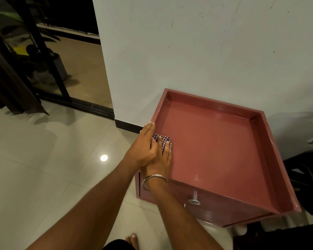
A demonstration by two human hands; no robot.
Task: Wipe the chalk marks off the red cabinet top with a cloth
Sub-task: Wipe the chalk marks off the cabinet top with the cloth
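The red cabinet top (215, 141) is a shallow tray with a raised rim, standing against a white wall. A small checkered cloth (162, 138) lies on its left side, just inside the left rim. My right hand (161, 159), with a metal bangle on the wrist, presses flat on the cloth with its fingers spread over it. My left hand (145, 147) lies across the right hand, thumb on the cloth and fingertips reaching the left rim. A faint pale mark (196, 177) shows near the front edge, and whitish smears show along the rim corners.
The cabinet front has a metal knob (194, 201). Glossy tiled floor (52, 168) spreads to the left, with my bare foot (133, 240) below. A dark sliding door frame (49, 69) and a potted plant are at the far left. Dark furniture (305, 177) stands right of the cabinet.
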